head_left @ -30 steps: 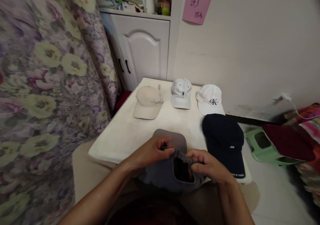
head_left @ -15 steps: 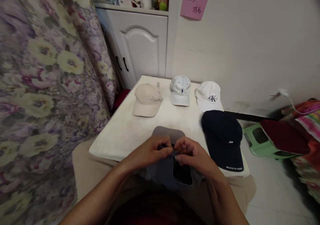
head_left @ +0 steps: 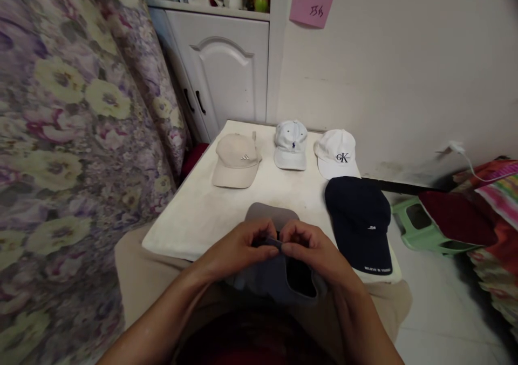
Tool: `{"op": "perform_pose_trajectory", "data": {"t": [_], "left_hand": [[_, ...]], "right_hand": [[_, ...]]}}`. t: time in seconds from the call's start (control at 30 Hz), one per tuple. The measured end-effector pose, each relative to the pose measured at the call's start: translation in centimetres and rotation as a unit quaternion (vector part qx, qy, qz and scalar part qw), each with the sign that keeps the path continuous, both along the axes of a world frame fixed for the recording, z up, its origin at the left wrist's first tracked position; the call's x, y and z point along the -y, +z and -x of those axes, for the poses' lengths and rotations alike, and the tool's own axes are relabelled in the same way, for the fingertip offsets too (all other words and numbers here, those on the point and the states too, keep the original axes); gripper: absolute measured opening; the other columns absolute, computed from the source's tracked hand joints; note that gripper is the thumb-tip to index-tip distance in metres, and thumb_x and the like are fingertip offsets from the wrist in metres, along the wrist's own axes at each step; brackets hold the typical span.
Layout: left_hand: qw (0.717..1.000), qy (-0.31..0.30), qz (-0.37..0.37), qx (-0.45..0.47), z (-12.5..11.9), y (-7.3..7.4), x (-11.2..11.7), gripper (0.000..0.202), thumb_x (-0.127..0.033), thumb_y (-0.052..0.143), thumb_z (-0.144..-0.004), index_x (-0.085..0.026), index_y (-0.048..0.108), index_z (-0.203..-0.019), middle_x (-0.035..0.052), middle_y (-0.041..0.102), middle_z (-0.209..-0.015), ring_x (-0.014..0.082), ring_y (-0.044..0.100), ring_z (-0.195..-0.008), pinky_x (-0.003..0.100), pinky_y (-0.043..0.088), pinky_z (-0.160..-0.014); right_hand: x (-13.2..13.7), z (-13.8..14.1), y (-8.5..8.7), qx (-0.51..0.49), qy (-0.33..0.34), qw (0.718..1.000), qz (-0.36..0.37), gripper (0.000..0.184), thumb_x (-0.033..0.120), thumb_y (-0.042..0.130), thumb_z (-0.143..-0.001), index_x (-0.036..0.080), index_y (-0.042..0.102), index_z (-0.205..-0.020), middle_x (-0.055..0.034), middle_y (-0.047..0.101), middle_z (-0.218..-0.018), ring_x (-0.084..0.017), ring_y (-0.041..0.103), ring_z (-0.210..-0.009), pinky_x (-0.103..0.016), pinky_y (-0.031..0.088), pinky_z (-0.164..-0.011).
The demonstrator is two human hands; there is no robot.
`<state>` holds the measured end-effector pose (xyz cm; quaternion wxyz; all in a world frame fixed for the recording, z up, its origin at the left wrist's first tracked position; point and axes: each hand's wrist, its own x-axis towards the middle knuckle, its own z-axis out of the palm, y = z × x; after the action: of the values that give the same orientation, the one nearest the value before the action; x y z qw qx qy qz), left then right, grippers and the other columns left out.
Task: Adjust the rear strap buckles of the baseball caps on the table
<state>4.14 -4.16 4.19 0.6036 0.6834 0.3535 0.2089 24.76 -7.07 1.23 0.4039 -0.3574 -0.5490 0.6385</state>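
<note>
A grey baseball cap (head_left: 263,281) lies at the near table edge and over my lap, its brim pointing away from me and its back opening facing me. My left hand (head_left: 254,241) pinches the cap's back strap between thumb and fingers. Close beside it, my right hand (head_left: 305,243) pinches the same strap from the other side; the fingertips of both hands nearly meet. The fastening itself is mostly hidden by my fingers. Right of my right hand lies a navy cap (head_left: 358,219) with small white lettering on its brim.
On the white table (head_left: 186,219) stand a beige cap (head_left: 237,160), a pale blue cap (head_left: 291,143) and a white cap (head_left: 336,151) along the far side. A flowered curtain (head_left: 81,165) hangs at left. A green stool (head_left: 429,238) is on the floor at right.
My fingertips have come closer together on the strap, and the cap's back opening has shifted slightly right and tilted. The other caps stay in place; the view has moved a little.
</note>
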Motion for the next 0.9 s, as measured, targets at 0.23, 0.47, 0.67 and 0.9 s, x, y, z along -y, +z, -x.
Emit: {"op": "perform_pose_trajectory", "data": {"t": [0.23,0.47,0.67,0.9], "left_hand": [[0.992,0.000,0.090,0.092,0.0,-0.3,0.1,0.030,-0.022,0.072,-0.079,-0.020,0.056,-0.104,0.0009,0.060,-0.095,0.0158,0.056,-0.088,0.027,0.042,-0.074],[0.998,-0.033,0.040,0.048,0.6,0.0,-0.1,0.021,-0.020,0.062,-0.086,-0.020,0.061,-0.107,0.0022,0.064,-0.101,0.0175,0.058,-0.094,0.031,0.043,-0.084],[0.998,-0.051,0.020,-0.017,0.7,-0.1,-0.2,0.016,-0.028,0.065,-0.084,-0.018,0.066,-0.096,0.0006,0.066,-0.090,0.0168,0.057,-0.084,0.028,0.042,-0.075],[0.996,-0.062,0.000,-0.062,0.1,0.4,0.0,0.017,-0.033,0.062,-0.085,-0.018,0.066,-0.092,0.0006,0.066,-0.088,0.0182,0.057,-0.083,0.029,0.043,-0.076]], "right_hand": [[-0.1,-0.2,-1.3,-0.107,-0.030,0.993,0.033,0.015,0.028,0.075,-0.082,0.019,0.063,-0.082,0.0018,0.055,-0.082,-0.012,0.047,-0.073,-0.024,0.035,-0.066],[0.0,-0.1,-1.2,-0.123,-0.047,0.990,0.047,0.014,0.026,0.079,-0.079,0.019,0.067,-0.084,0.0027,0.059,-0.078,-0.010,0.050,-0.068,-0.021,0.038,-0.064],[0.0,0.2,-1.4,-0.123,-0.034,0.990,0.066,0.017,0.026,0.078,-0.080,0.017,0.064,-0.084,0.0012,0.065,-0.075,-0.007,0.049,-0.058,-0.018,0.036,-0.054],[0.1,0.0,-0.7,-0.135,0.014,0.988,0.079,0.016,0.027,0.073,-0.084,0.018,0.061,-0.090,0.0003,0.070,-0.077,-0.004,0.049,-0.041,-0.016,0.033,-0.040]]}}
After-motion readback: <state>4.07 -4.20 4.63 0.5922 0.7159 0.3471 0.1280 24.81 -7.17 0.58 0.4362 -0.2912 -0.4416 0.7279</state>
